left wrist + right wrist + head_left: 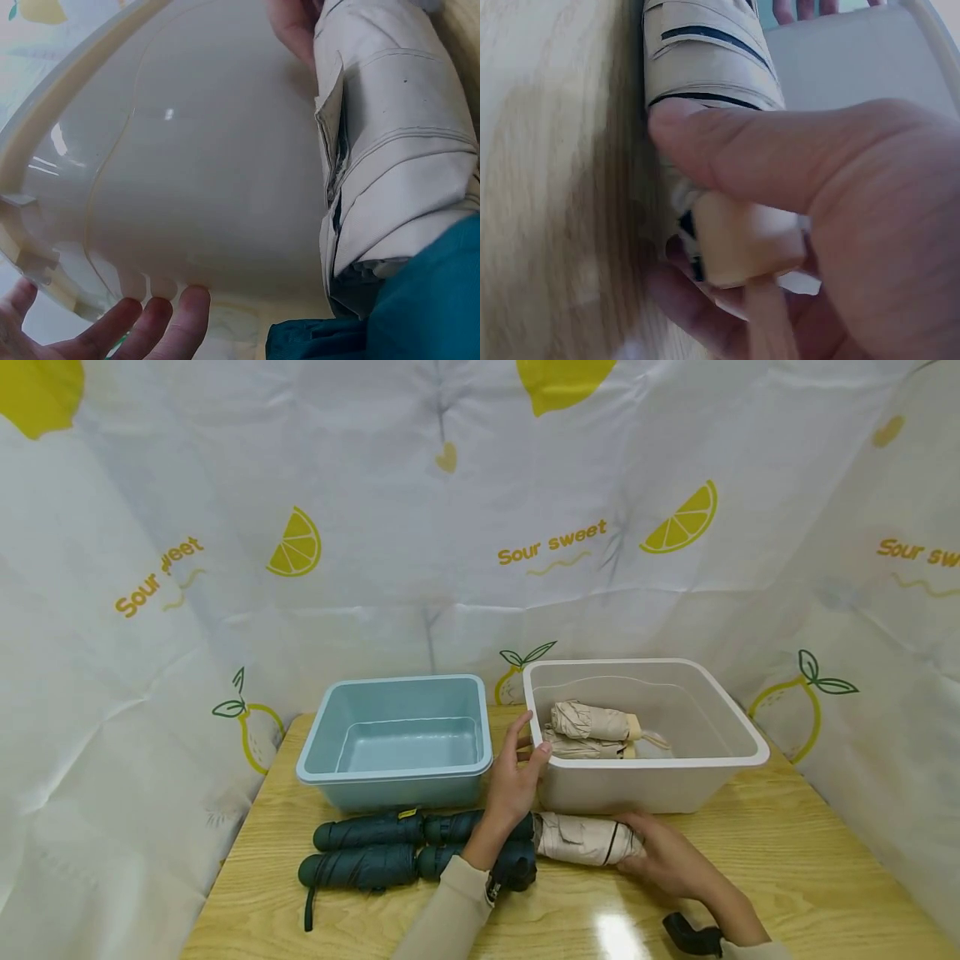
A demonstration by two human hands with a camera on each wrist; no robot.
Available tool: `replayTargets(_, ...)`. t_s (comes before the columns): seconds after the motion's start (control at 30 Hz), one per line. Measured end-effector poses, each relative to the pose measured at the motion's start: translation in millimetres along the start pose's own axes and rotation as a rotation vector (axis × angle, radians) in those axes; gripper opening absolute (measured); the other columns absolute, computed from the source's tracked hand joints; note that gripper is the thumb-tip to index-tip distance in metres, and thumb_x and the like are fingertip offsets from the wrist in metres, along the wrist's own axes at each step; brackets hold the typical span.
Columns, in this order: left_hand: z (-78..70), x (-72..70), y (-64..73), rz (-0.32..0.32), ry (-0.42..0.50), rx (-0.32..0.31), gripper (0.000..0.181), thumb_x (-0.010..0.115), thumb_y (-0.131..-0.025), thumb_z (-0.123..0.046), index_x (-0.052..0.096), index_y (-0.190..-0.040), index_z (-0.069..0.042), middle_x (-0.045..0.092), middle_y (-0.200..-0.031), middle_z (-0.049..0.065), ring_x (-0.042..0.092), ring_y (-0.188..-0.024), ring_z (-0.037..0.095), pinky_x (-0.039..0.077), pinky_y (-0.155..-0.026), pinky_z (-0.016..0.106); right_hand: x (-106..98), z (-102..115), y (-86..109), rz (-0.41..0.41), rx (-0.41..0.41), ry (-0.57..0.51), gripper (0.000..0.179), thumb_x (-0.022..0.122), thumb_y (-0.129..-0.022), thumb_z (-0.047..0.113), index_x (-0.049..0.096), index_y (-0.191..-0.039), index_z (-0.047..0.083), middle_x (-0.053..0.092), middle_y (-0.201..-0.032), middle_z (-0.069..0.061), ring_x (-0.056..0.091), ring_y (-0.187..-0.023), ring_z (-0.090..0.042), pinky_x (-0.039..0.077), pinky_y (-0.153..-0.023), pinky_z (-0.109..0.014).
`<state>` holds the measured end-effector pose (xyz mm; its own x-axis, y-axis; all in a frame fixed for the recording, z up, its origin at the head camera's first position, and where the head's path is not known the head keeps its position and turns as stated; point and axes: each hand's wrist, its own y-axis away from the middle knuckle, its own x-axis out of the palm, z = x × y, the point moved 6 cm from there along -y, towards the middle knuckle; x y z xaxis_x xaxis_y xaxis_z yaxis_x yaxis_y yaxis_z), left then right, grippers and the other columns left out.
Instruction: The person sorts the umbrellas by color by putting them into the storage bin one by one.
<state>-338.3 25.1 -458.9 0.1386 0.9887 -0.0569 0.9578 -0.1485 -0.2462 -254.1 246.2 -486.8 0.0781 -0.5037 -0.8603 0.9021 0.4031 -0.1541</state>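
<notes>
My right hand [667, 858] grips the handle end of a folded beige umbrella [581, 839], thumb across its fabric near the tan handle [742, 238] in the right wrist view. This umbrella lies along the front of the white bin [645, 785]. Against the bin's left front corner rests my left hand [513, 785], with fingers spread along the wall; the left wrist view shows the fingertips [196, 296] on the plastic. Inside the bin lie two more beige umbrellas [592, 722], stacked at its left side. Several folded dark green umbrellas [367, 867] lie in two rows beneath my left forearm.
A light blue bin [405, 777] stands left of the white one, with nothing inside. The wooden table [810, 877] ends at a white lemon-print cloth [420, 568] behind and at both sides. Black straps circle both wrists.
</notes>
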Motion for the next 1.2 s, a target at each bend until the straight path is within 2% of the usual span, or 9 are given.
replayTargets(0.13, -0.3, -0.5, -0.3, -0.002, 0.000, -0.002, 0.058, 0.058, -0.102, -0.043, 0.036, -0.155, -0.044, 0.058, -0.140, 0.019, 0.065, -0.113, 0.030, 0.061, -0.080, 0.053, -7, -1, 1.4, -0.070, -0.011, -0.023, 0.058, 0.088, -0.077, 0.015, 0.066, -0.130, 0.007, 0.069, -0.125, -0.006, 0.064, -0.115, -0.029, 0.056, -0.092, -0.044)
replayTargets(0.27, -0.3, -0.7, -0.7, -0.004, -0.001, -0.006, 0.058, 0.059, -0.101, -0.043, 0.037, -0.155, -0.044, 0.059, -0.139, 0.018, 0.065, -0.112, 0.028, 0.061, -0.080, 0.053, -13, 0, 1.7, -0.150, -0.066, -0.037, 0.058, 0.091, -0.072, 0.009, 0.070, -0.126, 0.010, 0.070, -0.120, 0.000, 0.064, -0.112, -0.015, 0.057, -0.089, -0.036)
replayTargets(0.37, 0.0, -0.7, -1.0, -0.005, -0.002, -0.010, 0.058, 0.059, -0.101, -0.044, 0.037, -0.155, -0.044, 0.059, -0.139, 0.017, 0.065, -0.113, 0.027, 0.061, -0.080, 0.053, -16, 0, 1.5, -0.179, -0.092, -0.061, 0.057, 0.091, -0.071, 0.006, 0.070, -0.124, 0.011, 0.070, -0.117, 0.002, 0.062, -0.110, -0.006, 0.056, -0.087, -0.030)
replayTargets(0.73, 0.4, -0.9, -0.8, -0.002, 0.004, -0.009, 0.058, 0.059, -0.102, -0.043, 0.036, -0.155, -0.046, 0.059, -0.140, 0.018, 0.065, -0.114, 0.029, 0.061, -0.080, 0.053, -20, 1, 6.4, -0.175, -0.103, -0.152, 0.058, 0.087, -0.074, 0.001, 0.068, -0.129, 0.008, 0.068, -0.121, -0.003, 0.054, -0.116, 0.004, 0.053, -0.088, -0.023)
replayTargets(0.87, 0.0, -0.7, -0.6, -0.002, 0.005, -0.008, 0.058, 0.059, -0.102, -0.043, 0.036, -0.155, -0.046, 0.058, -0.140, 0.018, 0.064, -0.115, 0.029, 0.061, -0.081, 0.053, -25, 1, 9.3, -0.172, -0.083, -0.189, 0.058, 0.085, -0.076, 0.000, 0.067, -0.130, 0.007, 0.067, -0.122, -0.002, 0.053, -0.116, 0.007, 0.053, -0.087, -0.021)
replayTargets(1.0, 0.3, -0.2, 0.0, 0.002, 0.012, -0.012, 0.058, 0.059, -0.102, -0.043, 0.036, -0.155, -0.045, 0.058, -0.140, 0.018, 0.064, -0.115, 0.029, 0.061, -0.082, 0.053, -32, 1, 13.0, -0.161, -0.069, -0.230, 0.058, 0.083, -0.078, -0.002, 0.066, -0.132, 0.006, 0.067, -0.124, -0.006, 0.051, -0.116, 0.010, 0.053, -0.082, -0.021)
replayTargets(1.13, 0.2, 0.1, 0.4, 0.005, 0.014, -0.013, 0.058, 0.058, -0.102, -0.043, 0.036, -0.155, -0.045, 0.058, -0.140, 0.017, 0.064, -0.116, 0.029, 0.061, -0.083, 0.053, -38, 2, 15.3, -0.163, -0.084, -0.293, 0.058, 0.079, -0.078, -0.008, 0.064, -0.133, 0.002, 0.064, -0.123, -0.010, 0.055, -0.108, 0.007, 0.054, -0.073, -0.022)
replayTargets(1.2, -0.2, 0.1, 0.5, 0.006, 0.012, -0.012, 0.058, 0.058, -0.102, -0.043, 0.036, -0.155, -0.045, 0.058, -0.139, 0.015, 0.064, -0.116, 0.028, 0.061, -0.083, 0.053, -42, 3, 16.2, -0.164, -0.085, -0.326, 0.058, 0.078, -0.079, -0.010, 0.063, -0.134, 0.000, 0.063, -0.123, -0.008, 0.057, -0.101, 0.005, 0.055, -0.069, -0.023)
